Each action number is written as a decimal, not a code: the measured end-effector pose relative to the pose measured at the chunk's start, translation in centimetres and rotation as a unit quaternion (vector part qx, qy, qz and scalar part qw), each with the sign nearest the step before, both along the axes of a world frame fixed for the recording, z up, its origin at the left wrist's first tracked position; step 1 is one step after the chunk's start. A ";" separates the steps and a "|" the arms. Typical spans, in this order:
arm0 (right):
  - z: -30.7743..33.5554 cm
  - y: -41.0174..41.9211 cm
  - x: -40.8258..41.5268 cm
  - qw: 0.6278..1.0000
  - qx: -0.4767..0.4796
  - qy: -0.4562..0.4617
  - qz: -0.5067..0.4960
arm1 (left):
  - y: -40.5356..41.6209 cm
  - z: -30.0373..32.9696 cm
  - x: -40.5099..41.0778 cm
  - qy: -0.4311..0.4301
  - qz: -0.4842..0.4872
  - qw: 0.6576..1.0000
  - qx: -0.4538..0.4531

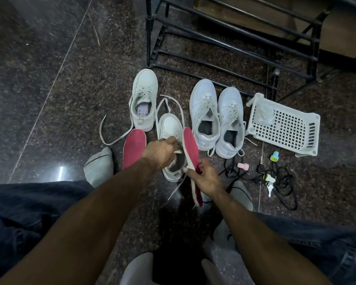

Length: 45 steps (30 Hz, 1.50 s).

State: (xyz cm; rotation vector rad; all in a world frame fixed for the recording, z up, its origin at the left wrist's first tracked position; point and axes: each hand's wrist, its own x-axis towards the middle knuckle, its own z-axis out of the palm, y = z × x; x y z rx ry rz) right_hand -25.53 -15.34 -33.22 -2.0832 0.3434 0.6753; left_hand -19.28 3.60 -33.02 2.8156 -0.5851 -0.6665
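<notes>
**Insole held over an unlaced sneaker**

The dark speckled stone floor (49, 79) carried everything; a black metal rack (234, 31) stood at the far side, and a white plastic basket (286, 130) lay tipped on its side to the right, near the rack's foot; just left of the basket a pair of white sneakers (206, 112) sat side by side, toes pointing away; a lone white sneaker (144, 99) stood further left, with a loose lace (111, 138) curling from it across the floor; between the lone sneaker and the pair lay the middle sneaker (171, 124), close in front of the person; the left hand (160, 153) gripped it at its mouth, fingers curled in, though what exactly they pinched was hidden; the right hand (203, 177) pinched a red insole (190, 149) on edge, touching that sneaker's right side; a second red insole (134, 147) lay flat on the left; a tangled black cord (284, 182), a key (270, 190) and a pink cap (243, 166) lay below the basket.
</notes>
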 end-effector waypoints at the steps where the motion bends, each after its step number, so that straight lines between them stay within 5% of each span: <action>1: 0.2 -0.1 0.0 1.000 0.000 -0.004 0.000 | 0.2 0.1 0.3 0.005 0.001 1.000 -0.002; 9: 3.8 -2.0 0.8 0.983 -0.145 -0.010 0.115 | 0.2 0.3 2.0 0.065 0.100 0.992 -0.048; 19: 7.7 -1.6 -0.8 0.864 -0.345 -0.043 0.364 | -1.6 0.2 1.6 0.072 0.171 0.981 -0.063; 30: 7.5 0.7 1.0 0.822 -0.438 -0.044 0.363 | -2.0 0.5 0.8 0.070 0.178 0.979 -0.067; 36: 8.6 -0.6 1.9 0.830 -0.406 -0.039 0.382 | -0.9 -1.5 -0.2 0.146 0.277 0.913 -0.261; 40: 9.4 -3.5 2.7 0.839 -0.396 -0.019 0.373 | -1.5 -1.4 -0.5 0.122 0.301 0.915 -0.238; 42: 9.5 -4.7 3.0 0.878 -0.360 -0.002 0.315 | -1.8 -0.9 -0.5 0.123 0.315 0.913 -0.226; 45: 8.0 -4.6 3.1 0.967 -0.238 -0.008 0.094 | -1.9 -0.9 -1.3 0.099 0.330 0.912 -0.222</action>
